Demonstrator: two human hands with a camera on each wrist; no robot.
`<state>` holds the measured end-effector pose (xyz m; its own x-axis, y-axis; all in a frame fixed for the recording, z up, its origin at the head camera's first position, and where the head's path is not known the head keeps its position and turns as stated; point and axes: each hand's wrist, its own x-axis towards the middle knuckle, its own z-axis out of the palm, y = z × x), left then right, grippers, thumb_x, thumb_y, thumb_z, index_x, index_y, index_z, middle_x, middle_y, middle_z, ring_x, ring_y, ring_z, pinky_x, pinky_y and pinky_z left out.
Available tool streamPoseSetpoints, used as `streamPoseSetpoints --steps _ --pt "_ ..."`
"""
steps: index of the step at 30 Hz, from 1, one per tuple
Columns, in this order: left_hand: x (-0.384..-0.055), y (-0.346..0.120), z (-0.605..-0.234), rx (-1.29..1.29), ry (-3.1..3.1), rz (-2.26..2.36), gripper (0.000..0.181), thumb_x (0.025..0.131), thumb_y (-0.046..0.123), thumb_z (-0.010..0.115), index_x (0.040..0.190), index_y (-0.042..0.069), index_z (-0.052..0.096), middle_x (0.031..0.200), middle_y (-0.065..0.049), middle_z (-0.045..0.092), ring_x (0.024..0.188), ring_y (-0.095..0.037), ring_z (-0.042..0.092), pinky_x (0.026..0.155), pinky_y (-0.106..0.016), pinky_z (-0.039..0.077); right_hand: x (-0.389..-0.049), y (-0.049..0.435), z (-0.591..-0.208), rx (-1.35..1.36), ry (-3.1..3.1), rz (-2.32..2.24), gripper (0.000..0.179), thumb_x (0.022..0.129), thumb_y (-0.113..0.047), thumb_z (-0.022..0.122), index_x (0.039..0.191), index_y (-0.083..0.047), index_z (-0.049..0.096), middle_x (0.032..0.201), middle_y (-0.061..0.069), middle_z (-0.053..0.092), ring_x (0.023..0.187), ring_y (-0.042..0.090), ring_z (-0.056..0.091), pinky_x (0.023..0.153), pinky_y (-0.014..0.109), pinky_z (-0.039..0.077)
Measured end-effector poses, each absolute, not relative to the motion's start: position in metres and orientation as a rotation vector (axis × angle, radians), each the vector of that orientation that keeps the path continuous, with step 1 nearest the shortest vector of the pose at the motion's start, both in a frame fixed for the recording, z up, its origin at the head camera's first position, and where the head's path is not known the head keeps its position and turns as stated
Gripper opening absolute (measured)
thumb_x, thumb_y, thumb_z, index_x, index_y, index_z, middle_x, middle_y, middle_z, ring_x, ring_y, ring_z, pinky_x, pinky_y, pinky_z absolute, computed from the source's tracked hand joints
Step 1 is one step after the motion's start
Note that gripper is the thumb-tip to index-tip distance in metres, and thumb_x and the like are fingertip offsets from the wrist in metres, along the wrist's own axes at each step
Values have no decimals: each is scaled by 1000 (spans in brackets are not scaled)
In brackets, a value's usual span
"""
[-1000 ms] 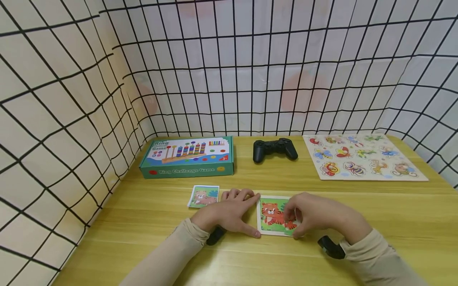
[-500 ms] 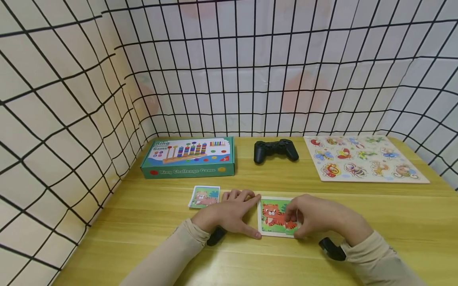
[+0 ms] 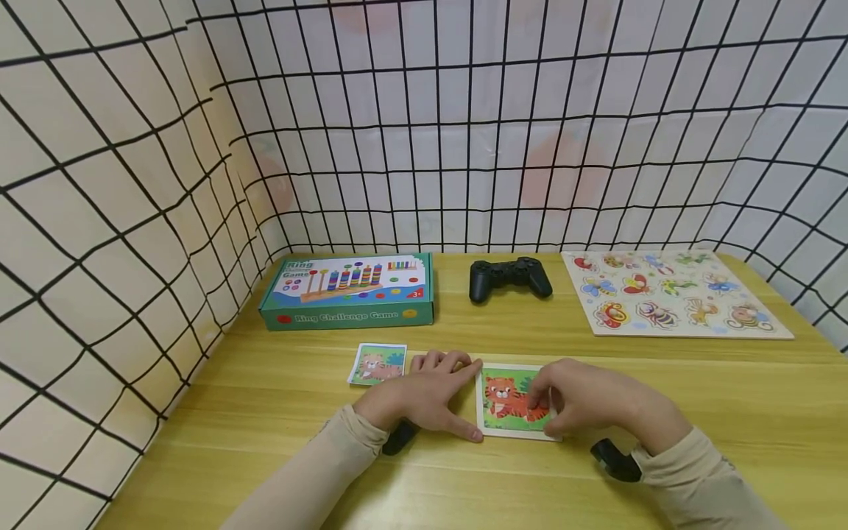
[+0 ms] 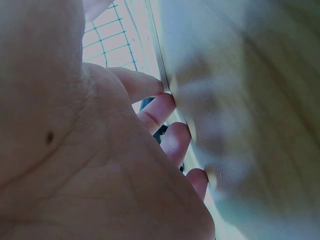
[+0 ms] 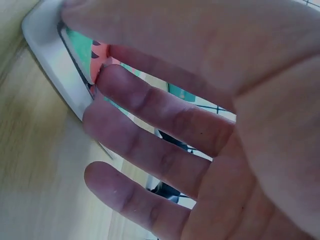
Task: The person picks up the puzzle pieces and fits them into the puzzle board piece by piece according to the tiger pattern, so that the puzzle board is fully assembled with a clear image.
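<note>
A square tiger jigsaw puzzle (image 3: 505, 398) in a white-rimmed board lies before me. My left hand (image 3: 433, 394) rests on the table at its left side, thumb and index fingertips against the rim, the other fingers bent onto the tabletop. Over the right part, my right hand (image 3: 586, 397) pinches a green and orange striped puzzle piece (image 5: 95, 60) between thumb and fingers. That piece lies in the board's near right corner, with a dark gap along the frame (image 5: 55, 55). The fingers hide the puzzle's far right corner. Left of my left hand lies a small tiger picture card (image 3: 377, 364).
At the back left is a green Ring Challenge Game box (image 3: 347, 291). A black game controller (image 3: 510, 279) lies at back centre, and a wooden insect puzzle board (image 3: 676, 293) at back right. A black grid net over white cloth (image 3: 450, 147) encloses the table.
The puzzle piece under my right hand has turned and settled into the near right corner, its stripes lining up with the tiger. My left hand stays where it was.
</note>
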<state>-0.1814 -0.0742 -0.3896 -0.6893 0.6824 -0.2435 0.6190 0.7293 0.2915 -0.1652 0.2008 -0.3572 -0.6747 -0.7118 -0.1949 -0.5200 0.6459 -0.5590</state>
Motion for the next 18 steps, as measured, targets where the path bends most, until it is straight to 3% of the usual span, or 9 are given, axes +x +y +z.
streamPoseSetpoints --steps 18 --pt "-174 -75 -394 1018 2578 289 109 80 78 63 163 24 18 155 5 25 127 -19 25 106 -44 20 -156 200 -367 -924 2489 -687 13 78 -13 85 87 -20 79 81 -13 62 68 6 53 62 27 47"
